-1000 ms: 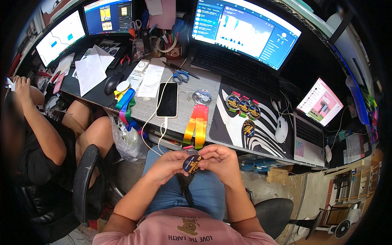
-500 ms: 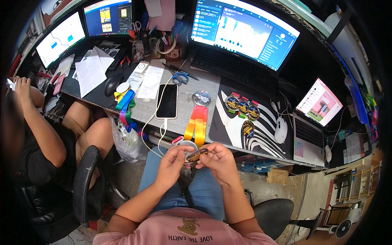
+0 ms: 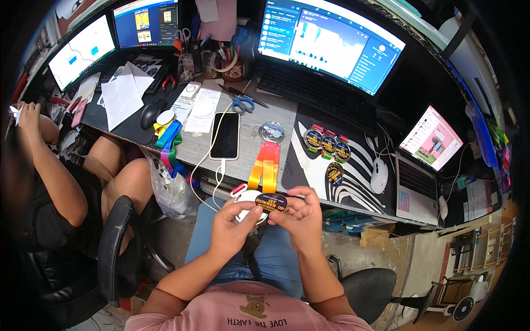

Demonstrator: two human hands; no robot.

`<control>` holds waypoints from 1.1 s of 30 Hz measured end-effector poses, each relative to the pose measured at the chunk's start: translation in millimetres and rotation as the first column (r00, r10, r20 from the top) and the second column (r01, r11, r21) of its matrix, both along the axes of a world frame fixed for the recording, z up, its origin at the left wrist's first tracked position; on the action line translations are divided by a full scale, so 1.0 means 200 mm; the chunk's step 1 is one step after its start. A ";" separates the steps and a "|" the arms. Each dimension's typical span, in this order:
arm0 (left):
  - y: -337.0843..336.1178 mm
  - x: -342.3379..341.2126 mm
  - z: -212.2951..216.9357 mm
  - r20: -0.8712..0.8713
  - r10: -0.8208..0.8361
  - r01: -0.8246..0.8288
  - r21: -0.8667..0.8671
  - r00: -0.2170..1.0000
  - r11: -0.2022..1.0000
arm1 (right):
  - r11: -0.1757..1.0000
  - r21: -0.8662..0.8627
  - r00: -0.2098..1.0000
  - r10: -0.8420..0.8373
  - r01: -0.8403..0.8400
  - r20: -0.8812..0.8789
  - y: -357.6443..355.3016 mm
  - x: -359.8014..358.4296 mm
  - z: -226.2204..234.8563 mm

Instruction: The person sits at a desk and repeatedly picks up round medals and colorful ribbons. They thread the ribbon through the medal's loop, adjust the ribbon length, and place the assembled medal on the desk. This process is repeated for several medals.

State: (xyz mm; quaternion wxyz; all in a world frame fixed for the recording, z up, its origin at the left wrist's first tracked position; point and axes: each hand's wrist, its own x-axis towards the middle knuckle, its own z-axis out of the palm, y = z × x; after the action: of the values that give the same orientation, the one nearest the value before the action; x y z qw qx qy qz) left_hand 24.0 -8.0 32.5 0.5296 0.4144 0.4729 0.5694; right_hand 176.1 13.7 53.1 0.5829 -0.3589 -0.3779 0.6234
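My left hand (image 3: 232,225) grips a round medal (image 3: 241,199) by its lower edge, over my lap at the desk's front. A pale face and a red loop at the top show on it. In my right hand (image 3: 303,220), fingers and thumb pinch a dark round sticker (image 3: 270,202) with gold print. This sticker overlaps the medal's right side; whether the two touch, I cannot tell. Just beyond, a clear, silvery medal (image 3: 271,132) lies on the desk, its red-to-yellow ribbon (image 3: 264,170) hanging toward me. More dark stickers (image 3: 334,174) sit on the mat to the right.
Three finished-looking medals (image 3: 328,144) lie on the black-and-white mat (image 3: 309,179), near a white mouse (image 3: 379,175) and a laptop (image 3: 419,185). A phone (image 3: 225,137) with a cable, blue scissors (image 3: 242,103) and a rainbow-ribboned medal (image 3: 165,117) are leftward. Another person (image 3: 61,182) sits at left.
The dark sticker has turned from a steep tilt to face up, its print now plain. The medal's pale face shows more beside it. Both hands keep their hold.
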 end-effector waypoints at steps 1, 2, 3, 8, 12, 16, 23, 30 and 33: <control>0.00 0.00 0.00 0.024 0.005 -0.005 -0.006 1.000 1.000 | 0.997 0.053 0.998 -0.058 0.056 0.040 -0.02 -0.01 0.01; 0.01 0.00 -0.01 0.047 0.015 -0.015 -0.011 0.999 1.000 | 0.952 0.276 0.946 -0.202 0.129 0.254 -0.03 0.00 -0.02; 0.01 0.00 -0.02 0.070 0.025 -0.023 -0.016 0.997 1.000 | 0.857 0.497 0.829 -0.376 0.140 0.414 -0.05 0.02 -0.07; 0.00 0.00 0.00 0.070 -0.028 0.033 -0.070 0.997 0.997 | 0.415 0.872 0.411 -0.769 -0.261 0.489 -0.04 0.09 -0.09; 0.00 0.01 0.05 0.069 -0.082 0.089 -0.103 0.994 0.991 | 0.336 0.877 0.364 -0.813 -0.344 0.455 0.02 0.15 -0.11; -0.02 0.01 0.08 0.067 -0.158 0.161 -0.042 0.985 0.986 | 0.350 0.870 0.321 -0.828 -0.347 0.461 0.04 0.19 -0.03; -0.03 -0.01 0.14 0.280 -0.186 0.177 0.057 0.942 0.983 | 0.447 0.888 0.385 -0.842 0.107 0.378 0.01 0.25 0.06; -0.01 -0.06 0.14 0.485 -0.316 0.372 -0.021 0.816 0.928 | 0.452 0.876 0.465 -0.747 -0.169 0.475 -0.13 0.19 0.11; -0.03 -0.06 0.16 0.541 -0.318 0.387 -0.016 0.779 0.922 | 0.412 0.829 0.489 -0.671 -0.379 0.557 -0.16 0.20 0.10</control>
State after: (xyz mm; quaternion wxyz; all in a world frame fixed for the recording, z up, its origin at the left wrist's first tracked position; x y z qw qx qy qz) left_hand 11.3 -13.5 64.8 0.7611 0.2886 0.2580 0.5204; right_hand 215.8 -17.5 72.1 0.4676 -0.2826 -0.8374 -0.0172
